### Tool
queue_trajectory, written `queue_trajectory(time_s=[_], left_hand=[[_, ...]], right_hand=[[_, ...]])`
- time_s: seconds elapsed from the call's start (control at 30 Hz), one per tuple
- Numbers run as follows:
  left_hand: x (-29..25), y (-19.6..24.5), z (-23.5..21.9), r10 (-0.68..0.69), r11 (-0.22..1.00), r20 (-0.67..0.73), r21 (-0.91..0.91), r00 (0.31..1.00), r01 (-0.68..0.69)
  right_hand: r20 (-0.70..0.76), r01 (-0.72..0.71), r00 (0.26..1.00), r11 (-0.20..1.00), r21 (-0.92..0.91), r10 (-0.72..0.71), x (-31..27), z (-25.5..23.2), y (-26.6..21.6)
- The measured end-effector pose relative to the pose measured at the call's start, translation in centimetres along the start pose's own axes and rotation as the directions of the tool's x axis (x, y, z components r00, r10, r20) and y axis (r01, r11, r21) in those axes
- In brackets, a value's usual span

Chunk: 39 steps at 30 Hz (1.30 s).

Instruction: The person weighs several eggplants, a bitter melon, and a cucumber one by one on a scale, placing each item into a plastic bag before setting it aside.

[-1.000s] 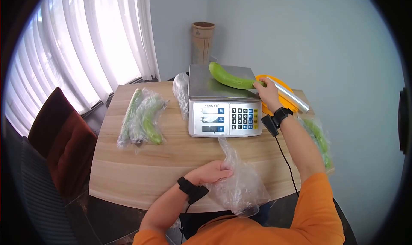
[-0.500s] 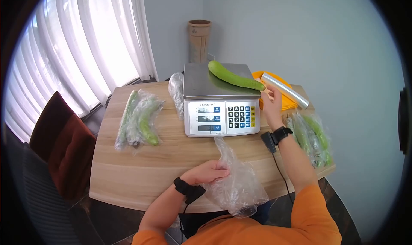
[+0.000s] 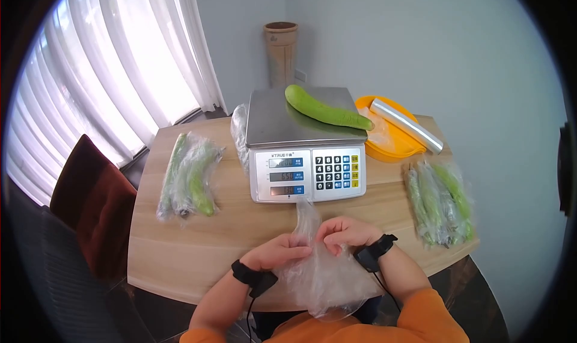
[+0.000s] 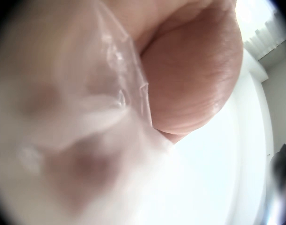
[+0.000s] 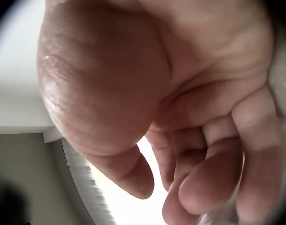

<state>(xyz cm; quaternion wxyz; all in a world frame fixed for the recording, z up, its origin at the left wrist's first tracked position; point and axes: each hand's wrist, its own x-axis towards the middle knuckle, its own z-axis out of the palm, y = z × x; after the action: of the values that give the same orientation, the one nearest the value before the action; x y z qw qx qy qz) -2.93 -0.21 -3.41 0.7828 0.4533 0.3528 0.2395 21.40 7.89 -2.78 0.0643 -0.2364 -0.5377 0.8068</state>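
My left hand (image 3: 277,251) grips a clear plastic bag (image 3: 327,280) at its upper part, in front of the scale. In the left wrist view the film (image 4: 117,61) passes close by the thumb. My right hand (image 3: 347,232) is at the bag's other side, fingers loosely bent. The right wrist view shows a gap between its thumb (image 5: 133,180) and its fingers. A long green gourd (image 3: 324,110) lies alone on the steel platform of the digital scale (image 3: 273,123), its narrow end at the right edge.
Bagged green vegetables lie at the left (image 3: 195,174) and right (image 3: 439,202) of the table (image 3: 222,253). Behind on the right, an orange basin (image 3: 384,153) carries a roll of plastic film (image 3: 409,125). More clear plastic (image 3: 239,132) sits left of the scale. A chair (image 3: 99,205) stands left.
My right hand has let go of the gourd's end and come back to the bag beside my left hand. The gourd stays on the scale, whose displays now show digits.
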Motion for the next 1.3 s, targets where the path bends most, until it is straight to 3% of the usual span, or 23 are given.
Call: queue_trajectory(time_s=[0.53, 1.2, 1.3], left_hand=[[0.1, 0.3, 0.3, -0.020, 0.996, -0.027, -0.089, 0.999, 0.018], [0.0, 0.1, 0.3, -0.012, 0.999, -0.033, -0.051, 0.999, 0.011], [-0.1, -0.2, -0.3, -0.063, 0.996, 0.009, -0.058, 0.998, 0.063]], right_hand=[[-0.007, -0.025, 1.000, 0.992, 0.127, 0.026, -0.5, -0.4, -0.7], [-0.030, -0.019, 0.999, 0.998, 0.061, 0.021, -0.6, -0.2, -1.1], [-0.029, -0.014, 0.999, 0.998, 0.058, 0.016, -0.5, -0.1, -1.2]])
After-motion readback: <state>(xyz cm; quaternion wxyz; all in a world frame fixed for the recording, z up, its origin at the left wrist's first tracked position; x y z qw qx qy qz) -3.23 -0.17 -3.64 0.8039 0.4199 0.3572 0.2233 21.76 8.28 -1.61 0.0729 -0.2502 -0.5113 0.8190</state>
